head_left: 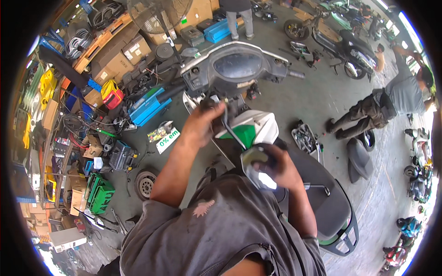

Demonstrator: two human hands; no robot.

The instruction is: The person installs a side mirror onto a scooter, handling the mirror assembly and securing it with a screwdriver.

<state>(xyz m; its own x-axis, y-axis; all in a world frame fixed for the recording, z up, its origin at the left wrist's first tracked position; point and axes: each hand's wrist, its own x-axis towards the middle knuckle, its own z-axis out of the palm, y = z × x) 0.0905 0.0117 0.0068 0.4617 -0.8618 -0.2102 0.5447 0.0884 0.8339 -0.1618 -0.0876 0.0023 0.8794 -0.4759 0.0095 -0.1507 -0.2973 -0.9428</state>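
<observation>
In the head view, the right hand [279,169] has its grip wrapped round a scooter mirror [250,166]. The left hand [202,120] looks curled round the far end of its bent stem [234,133], but blur hides the fingertips. The mirror is up in the air by the front end of the black seat [324,209]. It is probably light and hard, with smooth glass that could crack, so the stem or the rim seems best to hold. The gray floor [313,99] has a wheel [146,185] and a green crate [100,193] toward its left edge. Cardboard boxes [112,66] sit behind.
</observation>
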